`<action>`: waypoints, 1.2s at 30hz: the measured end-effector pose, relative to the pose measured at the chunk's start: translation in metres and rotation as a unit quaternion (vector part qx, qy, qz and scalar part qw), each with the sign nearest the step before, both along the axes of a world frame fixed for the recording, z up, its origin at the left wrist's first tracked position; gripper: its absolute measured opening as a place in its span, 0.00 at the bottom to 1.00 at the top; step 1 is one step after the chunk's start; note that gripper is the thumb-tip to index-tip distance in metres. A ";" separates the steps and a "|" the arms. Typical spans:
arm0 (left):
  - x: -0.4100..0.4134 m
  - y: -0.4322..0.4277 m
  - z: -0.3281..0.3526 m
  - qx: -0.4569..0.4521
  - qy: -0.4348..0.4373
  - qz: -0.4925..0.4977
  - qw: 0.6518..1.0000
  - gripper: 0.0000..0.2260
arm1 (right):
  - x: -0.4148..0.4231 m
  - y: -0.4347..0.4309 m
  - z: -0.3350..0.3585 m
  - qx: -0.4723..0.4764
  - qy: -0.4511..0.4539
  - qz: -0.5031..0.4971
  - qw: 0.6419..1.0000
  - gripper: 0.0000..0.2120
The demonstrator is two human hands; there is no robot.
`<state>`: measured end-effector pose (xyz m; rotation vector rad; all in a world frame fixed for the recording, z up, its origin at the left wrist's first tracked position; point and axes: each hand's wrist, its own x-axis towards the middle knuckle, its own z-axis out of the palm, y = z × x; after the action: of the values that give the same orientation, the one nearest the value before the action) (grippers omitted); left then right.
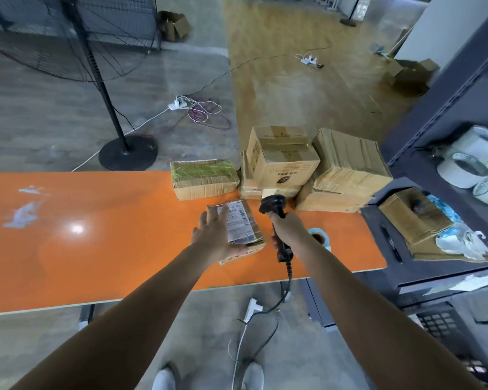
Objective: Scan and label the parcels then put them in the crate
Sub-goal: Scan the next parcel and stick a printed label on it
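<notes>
I see my left hand [213,235] spread flat against the parcel [244,230], small brown box, white barcode label under glossy tape, lying on the orange table [96,235], right hand [289,229] gripping the scanner [273,206] just beside it

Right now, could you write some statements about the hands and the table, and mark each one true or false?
1. The right hand grips the scanner. True.
2. The left hand holds a pen. False: its straight fingers touch the labelled parcel.
3. The table is orange. True.
4. The label roll lies on the floor. False: it sits on the table by the right forearm.
5. A fan stands beyond the table. True.
</notes>
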<state>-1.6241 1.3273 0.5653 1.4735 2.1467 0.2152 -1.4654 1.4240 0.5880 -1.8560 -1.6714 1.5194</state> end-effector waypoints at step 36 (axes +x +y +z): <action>0.113 0.072 -0.017 0.001 -0.006 -0.001 1.000 0.45 | 0.086 0.066 -0.100 0.162 -0.380 0.151 0.898 0.18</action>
<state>-1.5110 1.3992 0.5486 1.4715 2.1359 0.2241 -1.3794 1.4903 0.4884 -2.2052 -2.4436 0.4963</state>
